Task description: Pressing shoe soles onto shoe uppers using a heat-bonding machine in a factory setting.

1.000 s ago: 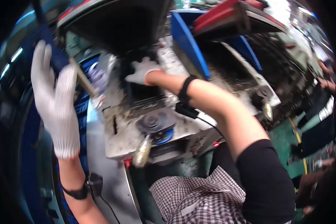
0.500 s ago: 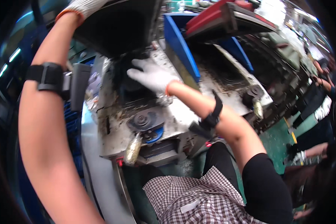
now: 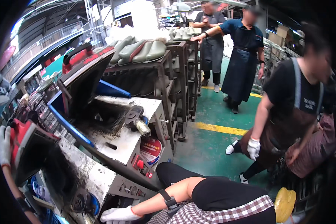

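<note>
At the far left, my left hand [image 3: 3, 147] wears a white glove and lies against the side of a raised, red-edged machine lid [image 3: 20, 142], its fingers stretched upward. The lid's underside is dark. Below it spreads the dirty white top of the machine [image 3: 78, 160], with a dark bed and a round clamp with a blue part [image 3: 84, 201]. My right hand [image 3: 117, 214], also in a white glove, is low at the machine's front beside a dark opening. Its fingers point left, fairly straight, with nothing visible in them; the lower edge cuts close to it.
A second machine [image 3: 138, 106] with a raised lid, blue side panels and a red button [image 3: 140, 163] stands beside mine. Beyond it, a rack [image 3: 168, 71] carries several grey-green boots [image 3: 151, 51]. A co-worker in a brown apron [image 3: 287, 112] is close on the right; others stand farther back.
My view has swung right, bringing the aisle and co-workers in. My right hand has left the machine's dark bed and dropped to its front. My left hand stays at the lid.
</note>
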`<state>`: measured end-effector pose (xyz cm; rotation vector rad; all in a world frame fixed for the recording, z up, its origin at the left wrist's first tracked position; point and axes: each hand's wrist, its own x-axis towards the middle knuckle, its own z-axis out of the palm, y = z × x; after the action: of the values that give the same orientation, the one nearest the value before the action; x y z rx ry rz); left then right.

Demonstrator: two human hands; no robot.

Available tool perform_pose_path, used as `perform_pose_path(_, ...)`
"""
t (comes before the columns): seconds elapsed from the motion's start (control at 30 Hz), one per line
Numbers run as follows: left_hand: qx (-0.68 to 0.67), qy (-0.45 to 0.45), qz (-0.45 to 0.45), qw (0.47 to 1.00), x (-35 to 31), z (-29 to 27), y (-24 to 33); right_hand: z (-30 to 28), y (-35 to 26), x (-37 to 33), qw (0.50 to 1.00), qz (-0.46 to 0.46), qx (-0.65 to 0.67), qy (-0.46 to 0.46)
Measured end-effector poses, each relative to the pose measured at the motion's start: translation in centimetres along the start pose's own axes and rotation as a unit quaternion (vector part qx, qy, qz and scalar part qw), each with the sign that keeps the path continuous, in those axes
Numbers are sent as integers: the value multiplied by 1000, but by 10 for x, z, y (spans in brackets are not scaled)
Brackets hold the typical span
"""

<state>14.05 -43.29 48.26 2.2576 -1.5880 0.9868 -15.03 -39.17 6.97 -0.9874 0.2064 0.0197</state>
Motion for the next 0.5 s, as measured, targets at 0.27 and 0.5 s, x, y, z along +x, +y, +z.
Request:
perform_pose_path(0.27, -300, -296, -48, 906, -89, 44, 58, 30, -5, 29, 924, 12, 314, -216)
perform_pose_path(0.5, -314, -350, -114, 875, -172, 86, 86, 60, -20, 24, 864, 1, 440, -245)
